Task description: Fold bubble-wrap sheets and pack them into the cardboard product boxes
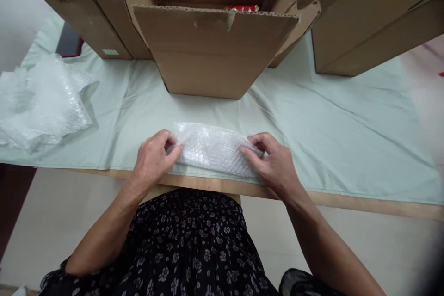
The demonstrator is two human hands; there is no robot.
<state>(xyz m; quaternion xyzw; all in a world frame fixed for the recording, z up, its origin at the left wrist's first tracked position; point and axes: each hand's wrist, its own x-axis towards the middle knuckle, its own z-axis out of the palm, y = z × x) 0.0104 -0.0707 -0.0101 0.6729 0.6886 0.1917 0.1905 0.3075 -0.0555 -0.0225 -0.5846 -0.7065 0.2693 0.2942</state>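
Note:
A strip of bubble wrap (211, 149), folded long and narrow, lies across the front of the table before me. My left hand (156, 153) pinches its left end between thumb and fingers. At the opposite end, my right hand (272, 159) grips the wrap the same way, thumb on top. Whether anything is inside the folds cannot be made out. Just beyond the strip stands an open cardboard box (215, 53), with something red and shiny (244, 8) showing over its front edge.
A pile of bubble wrap (45, 101) lies on the left of the green cloth (347, 134). Behind it is a dark flat object (69, 41) with a red edge. More cardboard boxes stand at the back left (100, 14) and back right (374, 18). The table's wooden edge (215, 185) runs close to my body.

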